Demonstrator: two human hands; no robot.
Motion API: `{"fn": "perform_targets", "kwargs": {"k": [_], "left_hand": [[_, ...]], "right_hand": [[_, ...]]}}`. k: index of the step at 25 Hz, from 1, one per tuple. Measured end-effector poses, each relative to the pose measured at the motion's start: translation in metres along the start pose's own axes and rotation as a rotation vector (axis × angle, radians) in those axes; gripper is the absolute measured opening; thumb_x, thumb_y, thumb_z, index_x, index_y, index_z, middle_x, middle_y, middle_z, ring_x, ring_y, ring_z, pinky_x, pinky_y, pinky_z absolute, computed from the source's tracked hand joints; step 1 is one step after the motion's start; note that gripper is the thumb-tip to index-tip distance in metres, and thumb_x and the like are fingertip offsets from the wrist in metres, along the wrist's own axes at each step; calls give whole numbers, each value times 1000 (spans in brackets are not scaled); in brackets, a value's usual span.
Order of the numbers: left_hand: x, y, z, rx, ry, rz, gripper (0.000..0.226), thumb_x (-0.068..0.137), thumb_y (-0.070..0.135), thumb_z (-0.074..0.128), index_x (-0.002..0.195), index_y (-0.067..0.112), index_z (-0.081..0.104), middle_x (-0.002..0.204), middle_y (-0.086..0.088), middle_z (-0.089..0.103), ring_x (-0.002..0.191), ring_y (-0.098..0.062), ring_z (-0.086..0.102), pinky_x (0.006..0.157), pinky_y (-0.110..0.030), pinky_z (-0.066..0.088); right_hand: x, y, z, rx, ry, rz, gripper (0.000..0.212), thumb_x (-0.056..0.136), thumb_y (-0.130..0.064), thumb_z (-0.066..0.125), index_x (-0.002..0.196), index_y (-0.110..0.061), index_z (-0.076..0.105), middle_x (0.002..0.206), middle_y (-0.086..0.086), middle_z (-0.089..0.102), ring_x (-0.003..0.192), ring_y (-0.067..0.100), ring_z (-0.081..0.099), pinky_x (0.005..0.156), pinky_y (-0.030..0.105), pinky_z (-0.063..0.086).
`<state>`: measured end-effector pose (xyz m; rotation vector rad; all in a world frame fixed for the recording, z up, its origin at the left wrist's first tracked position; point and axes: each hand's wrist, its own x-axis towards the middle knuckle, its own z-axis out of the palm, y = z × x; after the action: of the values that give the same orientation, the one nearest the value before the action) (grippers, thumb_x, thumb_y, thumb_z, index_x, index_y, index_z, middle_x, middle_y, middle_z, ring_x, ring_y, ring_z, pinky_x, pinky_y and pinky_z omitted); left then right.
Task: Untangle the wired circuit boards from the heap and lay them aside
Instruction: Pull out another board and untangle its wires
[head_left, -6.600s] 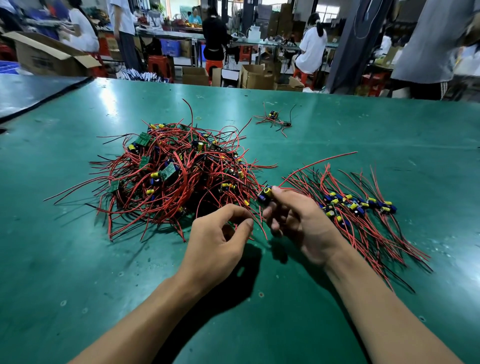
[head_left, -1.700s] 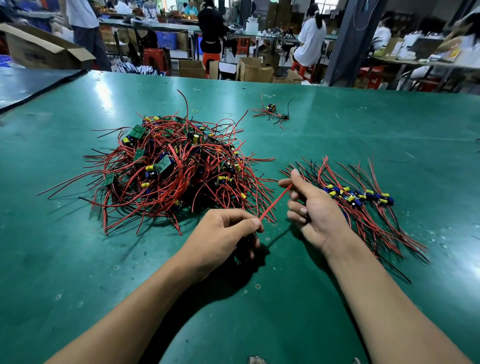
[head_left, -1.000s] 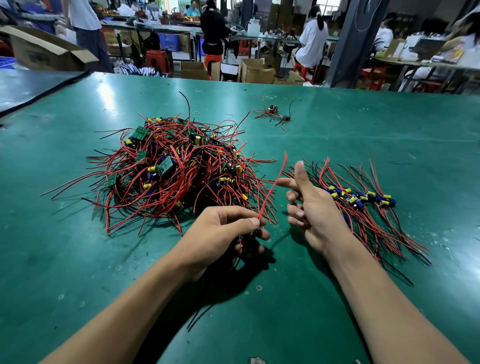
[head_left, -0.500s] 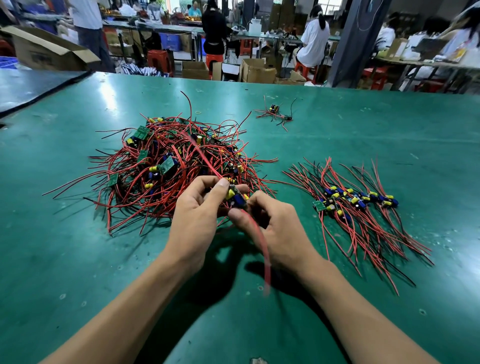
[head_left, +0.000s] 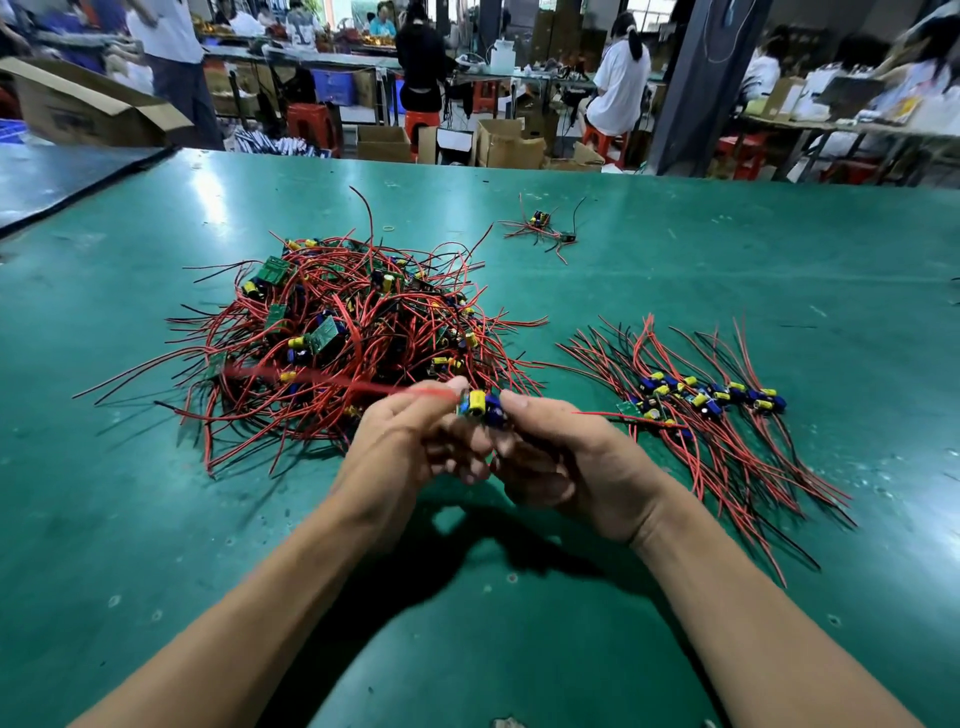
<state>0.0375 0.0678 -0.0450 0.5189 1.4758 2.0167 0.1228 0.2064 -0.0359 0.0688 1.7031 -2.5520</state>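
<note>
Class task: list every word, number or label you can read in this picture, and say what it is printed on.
Nothing here can be read.
Cardboard box: dark print on its side, too blurred.
Green boards in the heap: any markings too small.
Held circuit board: capacitor markings blurred.

1. We log the tangled heap (head_left: 353, 338) across the left-centre of the green table (head_left: 156, 519). Its red wires splay out on every side.
2. The sorted row (head_left: 701, 410) lies on the right, its wires fanned towards the near edge.
3. Between heap and row runs an open lane of green. Our left hand (head_left: 400, 447) and right hand (head_left: 566, 462) block its near mouth, pinching one wired board (head_left: 480, 405) above the surface.
4. A blurred red wire (head_left: 332, 382) from that board crosses the heap's near side.
5. A stray cluster (head_left: 540, 228) sits beyond the lane's far end, well apart from both piles.
6. Open surface flanks our forearms.
</note>
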Motion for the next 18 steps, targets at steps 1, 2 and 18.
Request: {"fn": "perform_targets", "kwargs": {"k": [1, 2, 18], "left_hand": [[0, 3, 0, -38, -48, -121, 33, 79, 41, 61, 71, 11, 72, 63, -11, 66, 47, -20, 59, 49, -26, 48], [0, 4, 0, -50, -110, -196, 37, 77, 45, 61, 68, 12, 74, 65, -11, 67, 48, -19, 60, 48, -25, 50], [-1, -11, -3, -29, -96, -156, 34, 62, 12, 80, 88, 9, 58, 83, -14, 73, 69, -27, 73, 65, -29, 58]], "right_hand": [[-1, -1, -1, -15, 6, 51, 32, 87, -41, 61, 66, -17, 60, 48, -7, 33, 38, 5, 21, 38, 17, 14], [-2, -2, -3, -31, 16, 93, 34, 84, -44, 64, 63, -17, 59, 48, -6, 31, 38, 6, 18, 39, 19, 12], [8, 2, -28, -200, 307, -54, 26, 88, -38, 66, 80, -16, 78, 64, -3, 56, 43, 5, 38, 39, 14, 28]]}}
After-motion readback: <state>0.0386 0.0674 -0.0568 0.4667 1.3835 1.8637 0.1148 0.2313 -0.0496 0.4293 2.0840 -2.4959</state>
